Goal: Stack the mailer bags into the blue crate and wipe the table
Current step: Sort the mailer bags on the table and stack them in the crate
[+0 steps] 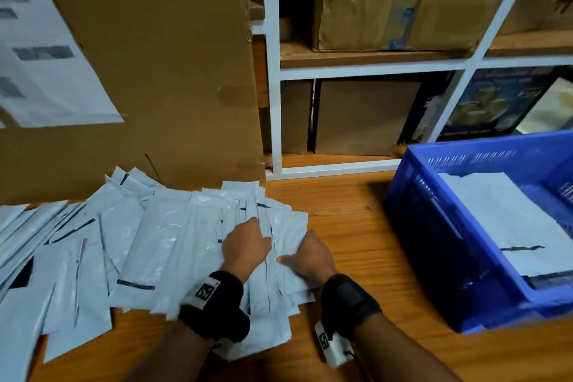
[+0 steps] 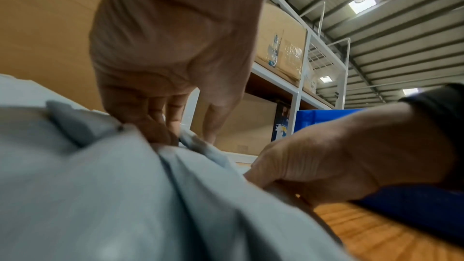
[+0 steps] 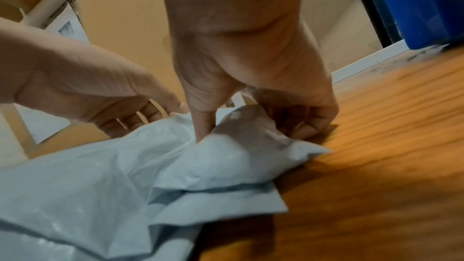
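Loose mailer bags [image 1: 130, 245] sprawl across the desk [image 1: 350, 226]. My left hand [image 1: 246, 243] presses flat on them; my right hand [image 1: 311, 254] pinches their edge. The slick bundle may fan apart before reaching the crate [image 1: 434, 257].

The head view looks down from above; both wrist views, low and close, share the mailer bags [image 1: 198, 245].

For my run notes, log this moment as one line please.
phase: gathering | left hand: on mailer bags | right hand: pinching bag edge | blue crate: some bags inside | wipe: not yet done
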